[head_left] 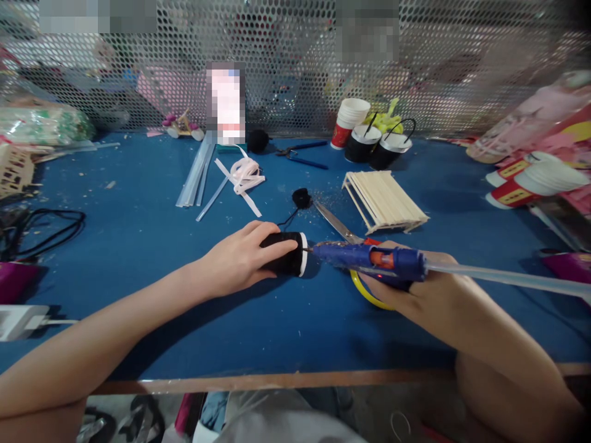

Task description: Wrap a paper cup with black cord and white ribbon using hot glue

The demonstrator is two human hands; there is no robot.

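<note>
My left hand grips a black paper cup with a white rim, lying on its side on the blue table. My right hand holds a blue glue gun with an orange trigger part. Its nozzle touches the cup's rim. A clear glue stick sticks out of the gun's back toward the right. Yellow-handled scissors lie under the gun. A black pompom with a thread lies just behind the cup.
A popsicle-stick frame sits behind the gun. Two black cups and stacked red-white cups stand at the back. Glue sticks, white ribbon, pliers lie mid-left. More cups at right; black cable at left. Perforated metal screen behind.
</note>
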